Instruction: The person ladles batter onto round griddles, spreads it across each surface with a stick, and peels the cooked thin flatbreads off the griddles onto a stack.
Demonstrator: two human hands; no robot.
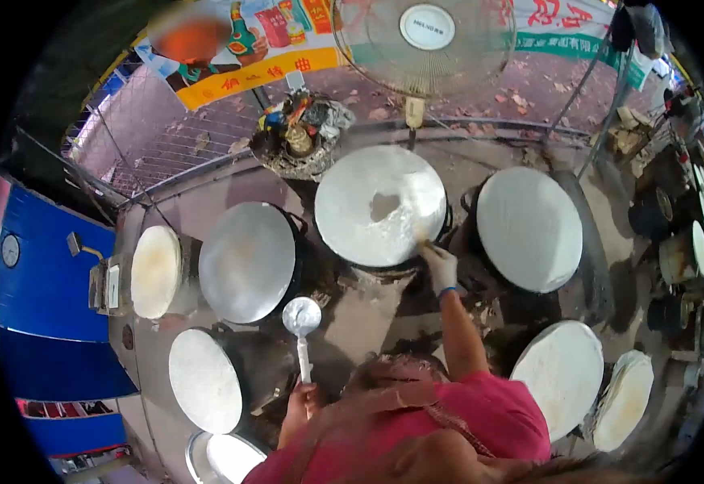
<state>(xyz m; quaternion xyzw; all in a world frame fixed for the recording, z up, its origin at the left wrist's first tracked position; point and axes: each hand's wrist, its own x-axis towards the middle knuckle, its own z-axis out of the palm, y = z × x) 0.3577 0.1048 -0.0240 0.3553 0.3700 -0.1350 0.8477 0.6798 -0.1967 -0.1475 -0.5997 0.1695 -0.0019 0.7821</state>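
Observation:
My left hand (304, 401) is closed around the handle of a ladle (301, 317). The ladle's round bowl, wet with pale batter, points away from me, below a bare grey round griddle (247, 262). My right hand (441, 264), in a whitish glove, reaches to the near right edge of the middle griddle, its fingers closed. A small, blurred, brownish thing (422, 239) shows at its fingertips; its kind is unclear. White batter (360, 194) covers most of that griddle, with a bare, ragged grey patch near the centre.
White-coated griddles (529, 230) (204, 381) (560, 379) stand around me. Stacks of flat pancakes (154, 273) (624, 401) lie far left and lower right. A fan (427, 28) stands behind the middle griddle, a cluttered bucket (299, 137) beside it. A metal basin (199, 460) sits lower left.

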